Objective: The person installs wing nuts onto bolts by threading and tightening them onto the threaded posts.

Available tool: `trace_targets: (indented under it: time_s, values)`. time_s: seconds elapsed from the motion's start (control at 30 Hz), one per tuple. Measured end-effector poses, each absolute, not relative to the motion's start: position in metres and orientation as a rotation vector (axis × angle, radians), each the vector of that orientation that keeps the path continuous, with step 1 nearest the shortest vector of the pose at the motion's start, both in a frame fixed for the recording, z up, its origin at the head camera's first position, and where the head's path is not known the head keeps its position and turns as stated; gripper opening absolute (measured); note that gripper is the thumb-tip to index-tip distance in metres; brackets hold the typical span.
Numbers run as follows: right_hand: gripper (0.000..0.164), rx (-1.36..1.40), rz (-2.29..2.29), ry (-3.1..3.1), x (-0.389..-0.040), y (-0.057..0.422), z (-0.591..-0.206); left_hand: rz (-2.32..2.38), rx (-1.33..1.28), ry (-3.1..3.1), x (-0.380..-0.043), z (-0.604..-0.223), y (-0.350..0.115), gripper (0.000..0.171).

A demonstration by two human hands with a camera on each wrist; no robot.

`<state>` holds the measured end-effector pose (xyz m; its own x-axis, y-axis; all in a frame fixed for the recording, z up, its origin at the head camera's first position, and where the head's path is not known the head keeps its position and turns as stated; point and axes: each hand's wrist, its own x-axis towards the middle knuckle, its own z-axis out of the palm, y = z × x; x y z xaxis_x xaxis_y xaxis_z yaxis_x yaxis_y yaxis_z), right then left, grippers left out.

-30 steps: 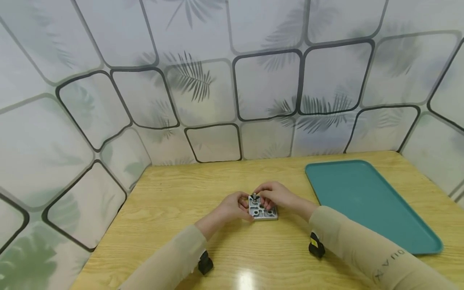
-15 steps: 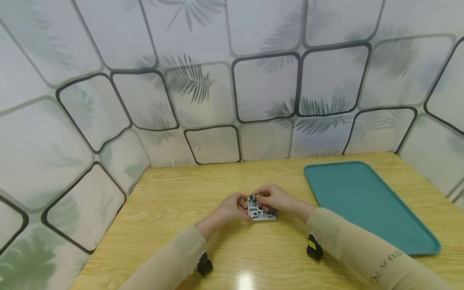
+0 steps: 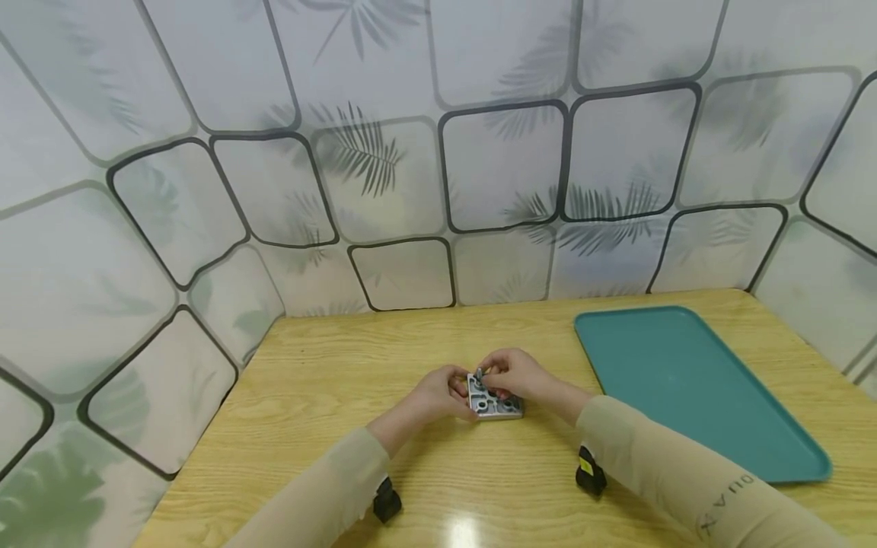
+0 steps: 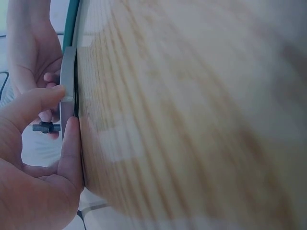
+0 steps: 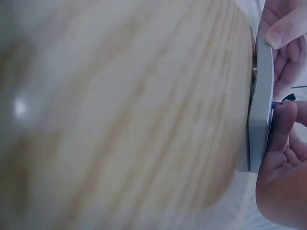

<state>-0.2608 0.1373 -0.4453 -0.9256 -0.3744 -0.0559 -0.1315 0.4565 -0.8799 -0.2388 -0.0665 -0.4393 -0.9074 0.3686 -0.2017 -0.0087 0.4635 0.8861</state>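
Observation:
A square silver metal plate with recesses and holes lies on the wooden table. My left hand grips its left side, thumb at the near corner and fingers at the far one. From the plate's far left corner stands an upright threaded bolt, with a dark wing nut around it. My right hand reaches over the plate from the right, and its thumb and forefinger pinch the wing nut on the bolt. The other right fingers curl over the plate and partly cover it.
A teal tray lies on the wooden table to the right, beyond the right forearm. Patterned fabric walls close off the table's back and sides. Each sleeve carries a black wrist camera.
My right fingers have shifted slightly around the wing nut, and the right wrist has turned a little. The left hand and the plate hold nearly still.

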Motion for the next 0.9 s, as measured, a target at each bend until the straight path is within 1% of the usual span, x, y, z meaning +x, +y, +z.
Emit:
trace_targets:
  time_s: [0.37,0.7,0.9]
  values:
    - [0.01,-0.363,-1.402,2.618,-0.256,0.13,-0.445,1.369,0.337,2.399,-0.238,-0.438,-0.066,0.073]
    - [0.024,-0.304,-1.127,2.88,-0.25,0.119,-0.437,1.371,0.331,2.403,-0.236,-0.435,-0.065,0.075]
    - [0.026,-0.305,-1.088,2.883,-0.25,0.118,-0.435,1.367,0.336,2.395,-0.237,-0.436,-0.066,0.074]
